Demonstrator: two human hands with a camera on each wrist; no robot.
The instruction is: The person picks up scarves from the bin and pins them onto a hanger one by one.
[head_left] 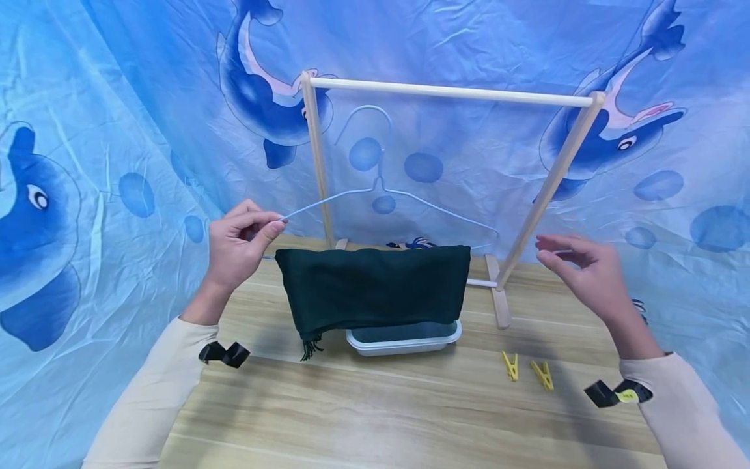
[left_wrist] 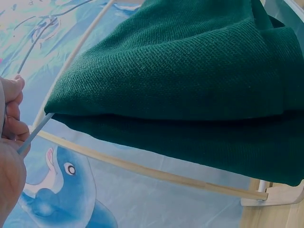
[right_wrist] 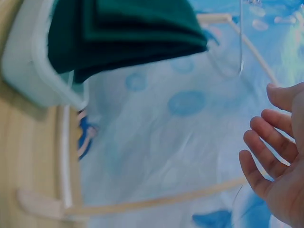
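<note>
My left hand (head_left: 237,244) pinches the left shoulder of a thin pale-blue wire hanger (head_left: 351,192), whose hook points up. Over the hanger's lower bar hangs a folded dark green scarf (head_left: 375,286), with fringe showing at its bottom left corner. In the left wrist view, the bar comes out of the scarf fold (left_wrist: 166,76) beside the fingers. My right hand (head_left: 586,270) is held in the air right of the hanger, fingers loosely bent and nothing in them. The right wrist view shows its palm and spread fingers apart from the scarf.
A wooden drying rack with a white top rod (head_left: 451,92) stands behind the hanger. Below the scarf is a white-rimmed basin (head_left: 404,349). Two yellow clothespins (head_left: 512,367) lie at right on the wood-grain table (head_left: 351,417). A blue dolphin-print curtain (head_left: 469,39) encloses the area.
</note>
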